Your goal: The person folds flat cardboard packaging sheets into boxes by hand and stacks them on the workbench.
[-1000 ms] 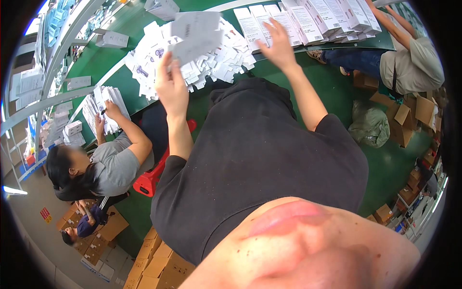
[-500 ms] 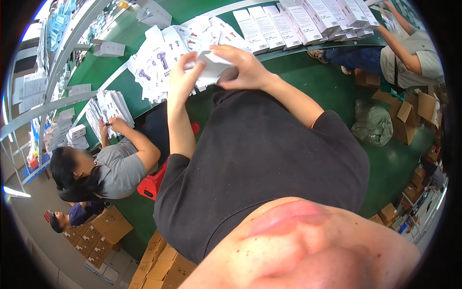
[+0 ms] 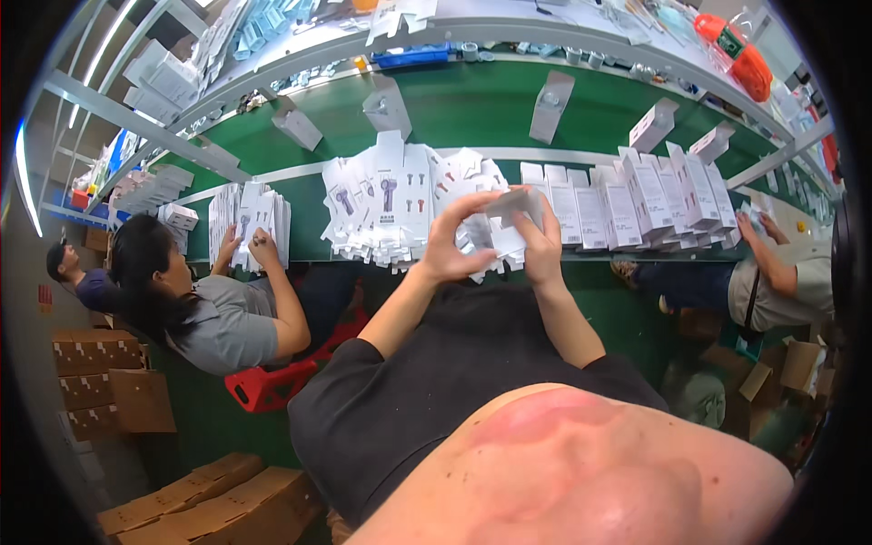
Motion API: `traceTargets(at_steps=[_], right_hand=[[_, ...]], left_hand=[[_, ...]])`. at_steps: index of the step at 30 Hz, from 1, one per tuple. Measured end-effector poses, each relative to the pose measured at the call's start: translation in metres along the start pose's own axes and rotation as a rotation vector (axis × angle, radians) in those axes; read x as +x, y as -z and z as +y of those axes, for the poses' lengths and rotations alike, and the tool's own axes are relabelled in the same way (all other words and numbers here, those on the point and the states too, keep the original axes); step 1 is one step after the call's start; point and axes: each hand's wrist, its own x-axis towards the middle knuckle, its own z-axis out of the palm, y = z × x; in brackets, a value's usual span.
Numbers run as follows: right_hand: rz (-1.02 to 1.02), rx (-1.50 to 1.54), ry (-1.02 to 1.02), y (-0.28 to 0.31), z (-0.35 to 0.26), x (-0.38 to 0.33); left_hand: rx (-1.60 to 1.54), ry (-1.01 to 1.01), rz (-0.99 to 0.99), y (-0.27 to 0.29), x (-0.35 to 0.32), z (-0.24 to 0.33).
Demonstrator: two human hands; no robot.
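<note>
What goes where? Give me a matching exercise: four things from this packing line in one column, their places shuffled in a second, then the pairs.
1. small white carton
2. red stool
3. brown cardboard boxes
4. pile of flat white cartons

a. on the floor at far left
b. on the green belt, left of the hands
c. under the seated co-worker
d. held between left hand and right hand

Pairs: 1-d, 2-c, 3-a, 4-b

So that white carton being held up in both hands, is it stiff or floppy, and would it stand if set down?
The white carton looks like thin folded card, so probably light and a bit bendy; the left hand and right hand hold it with fingers only. Similar boxes stand upright on the green belt, so it would likely stand but tip easily.
</note>
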Motion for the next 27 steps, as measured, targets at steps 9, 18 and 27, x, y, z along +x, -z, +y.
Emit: traceTargets(at_steps=[9, 18, 27], right_hand=[[0.057, -0.294, 0.182, -0.011, 0.008, 0.001], [0.075, -0.173, 0.03, 0.004, 0.01, -0.004], [0.087, -0.141, -0.068, 0.028, 0.015, -0.029]], left_hand=[[-0.152, 0.271, 0.251, -0.034, 0.01, -0.018], [-0.033, 0.229, -0.018, -0.026, -0.007, -0.042], [0.097, 0.37, 0.037, -0.053, -0.02, -0.008]])
